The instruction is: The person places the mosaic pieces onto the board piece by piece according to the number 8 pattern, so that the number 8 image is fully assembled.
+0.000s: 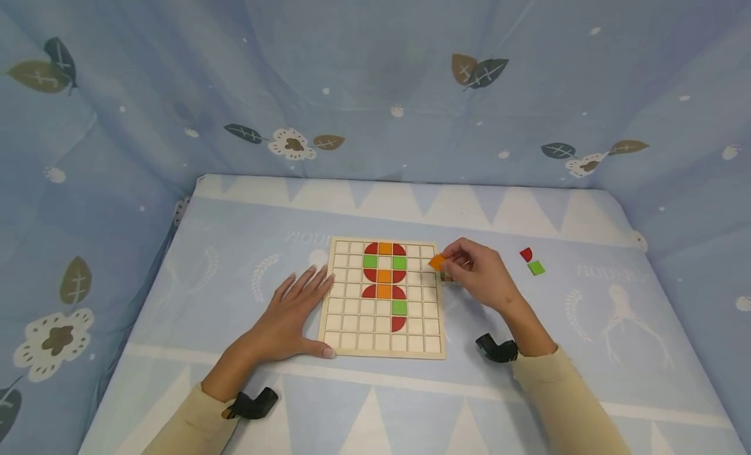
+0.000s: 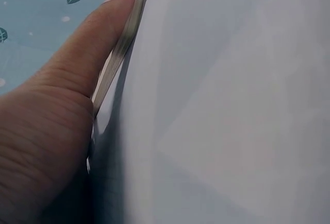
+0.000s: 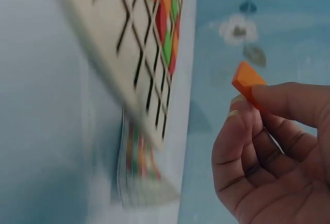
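Observation:
A wooden grid board (image 1: 350,323) lies on the table, with red rounded, orange square and green square tiles in a pattern down its middle columns. My left hand (image 1: 286,321) is spread flat beside it, fingertips at the left edge and thumb by the near left corner. In the left wrist view the thumb (image 2: 87,44) lies along the board's side. Over the board's right edge, my right hand (image 1: 484,272) pinches an orange tile (image 1: 437,262) between thumb and fingers. The right wrist view shows this tile (image 3: 247,82) held above the table.
A patterned card (image 3: 139,162) sits by the board's right edge, mostly hidden under my right hand in the head view. Farther right lie a loose red rounded tile (image 1: 526,253) and a green square tile (image 1: 536,268). Blue patterned cloth (image 1: 375,83) surrounds the table.

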Motion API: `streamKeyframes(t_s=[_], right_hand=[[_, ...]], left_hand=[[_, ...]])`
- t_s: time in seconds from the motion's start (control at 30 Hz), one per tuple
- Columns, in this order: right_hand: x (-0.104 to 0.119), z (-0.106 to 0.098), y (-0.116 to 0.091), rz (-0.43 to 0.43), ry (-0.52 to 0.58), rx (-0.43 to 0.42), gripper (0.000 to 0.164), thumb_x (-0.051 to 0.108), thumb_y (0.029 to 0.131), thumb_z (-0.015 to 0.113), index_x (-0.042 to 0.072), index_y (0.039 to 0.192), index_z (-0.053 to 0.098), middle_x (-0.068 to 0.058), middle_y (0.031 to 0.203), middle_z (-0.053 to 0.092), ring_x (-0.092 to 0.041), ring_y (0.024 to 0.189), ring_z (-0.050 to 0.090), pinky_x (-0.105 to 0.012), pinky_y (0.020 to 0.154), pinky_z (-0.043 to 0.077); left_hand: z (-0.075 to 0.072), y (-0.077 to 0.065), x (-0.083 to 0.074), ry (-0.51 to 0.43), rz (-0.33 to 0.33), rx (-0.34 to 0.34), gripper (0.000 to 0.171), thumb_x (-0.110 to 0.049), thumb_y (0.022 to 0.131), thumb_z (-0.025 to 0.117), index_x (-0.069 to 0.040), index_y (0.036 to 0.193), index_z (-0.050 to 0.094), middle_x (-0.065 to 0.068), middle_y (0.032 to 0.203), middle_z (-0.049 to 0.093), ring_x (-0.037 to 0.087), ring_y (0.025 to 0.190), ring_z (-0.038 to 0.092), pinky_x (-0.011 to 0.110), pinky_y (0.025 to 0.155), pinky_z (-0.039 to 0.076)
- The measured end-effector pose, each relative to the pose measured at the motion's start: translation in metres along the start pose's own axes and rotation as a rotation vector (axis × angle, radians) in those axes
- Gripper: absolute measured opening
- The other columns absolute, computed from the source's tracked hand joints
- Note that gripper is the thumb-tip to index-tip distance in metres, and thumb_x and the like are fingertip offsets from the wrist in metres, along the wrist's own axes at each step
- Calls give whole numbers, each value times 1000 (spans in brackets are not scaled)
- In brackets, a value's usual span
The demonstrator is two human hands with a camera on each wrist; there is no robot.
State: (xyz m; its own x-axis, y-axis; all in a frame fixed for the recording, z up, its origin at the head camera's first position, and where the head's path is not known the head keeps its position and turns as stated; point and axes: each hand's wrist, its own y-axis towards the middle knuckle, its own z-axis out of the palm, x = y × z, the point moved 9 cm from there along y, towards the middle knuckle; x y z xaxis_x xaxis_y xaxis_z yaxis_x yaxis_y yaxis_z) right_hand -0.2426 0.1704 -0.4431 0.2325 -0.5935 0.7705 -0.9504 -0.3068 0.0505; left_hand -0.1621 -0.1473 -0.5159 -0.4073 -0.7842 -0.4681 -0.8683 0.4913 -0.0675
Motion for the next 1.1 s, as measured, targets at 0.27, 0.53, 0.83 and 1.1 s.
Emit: streamKeyframes(t_s=[0.27, 0.53, 0.83, 1.1], right_hand=[[42, 60, -16, -117, 21, 166, 7, 4, 97, 71, 9, 101, 72, 7, 92, 68, -13, 81, 62, -29, 73, 56], [52, 104, -25, -148, -23, 282, 4, 8, 99, 71, 11, 97, 70, 10, 82, 62, -7, 71, 56, -26, 64, 52], [51, 116, -31, -124, -181, 262, 16, 8, 96, 75, 18, 86, 67, 12, 76, 54, -10, 75, 51, -26, 67, 48], [57, 122, -36, -168, -219, 225, 18, 7, 94, 77, 17, 86, 64, 12, 77, 53, -10, 76, 49, -26, 67, 47]], left_hand=[[-2, -1, 0, -1, -5, 14, 135, -75, 67, 85, -10, 168, 23, 11, 174, 15, 32, 161, 4, 58, 125, 2], [-2, -1, 0, -4, -8, 16, 135, -75, 67, 85, -11, 168, 23, 10, 174, 15, 31, 161, 4, 58, 126, 2], [-2, 1, -4, -13, -14, 26, 134, -73, 67, 85, -10, 168, 23, 10, 174, 15, 32, 161, 5, 58, 126, 3], [3, 0, 3, 13, -32, 47, 137, -78, 66, 83, -13, 169, 19, 6, 175, 10, 27, 161, -1, 53, 126, -1]])
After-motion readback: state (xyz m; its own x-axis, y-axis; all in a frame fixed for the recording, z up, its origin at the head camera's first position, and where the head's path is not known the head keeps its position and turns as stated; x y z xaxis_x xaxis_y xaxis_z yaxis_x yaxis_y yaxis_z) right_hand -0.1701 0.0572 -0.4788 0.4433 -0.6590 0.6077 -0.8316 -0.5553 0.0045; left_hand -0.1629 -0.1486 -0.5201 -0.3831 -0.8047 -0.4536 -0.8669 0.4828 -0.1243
